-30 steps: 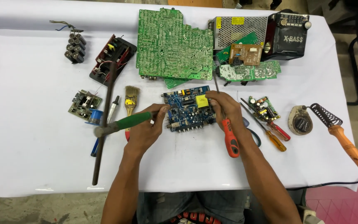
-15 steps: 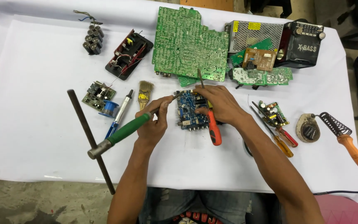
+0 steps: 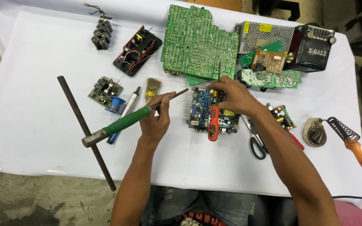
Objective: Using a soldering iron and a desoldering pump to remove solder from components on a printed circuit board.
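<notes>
Left hand (image 3: 156,121) grips a green-handled tool (image 3: 126,121), tip pointing toward the blue circuit board (image 3: 202,111) just beside it. Right hand (image 3: 233,94) rests on that board, fingers closed around a red-handled screwdriver (image 3: 213,121). Scissors (image 3: 256,144) lie under the right forearm; a brush (image 3: 151,88) sits beyond the left hand.

Bright even light, soft shadows, sharp

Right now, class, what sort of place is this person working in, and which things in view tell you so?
Probably an electronics repair bench: bare circuit boards such as the large green board, a soldering iron on the white-covered table, and a red screwdriver under the right hand.
</notes>
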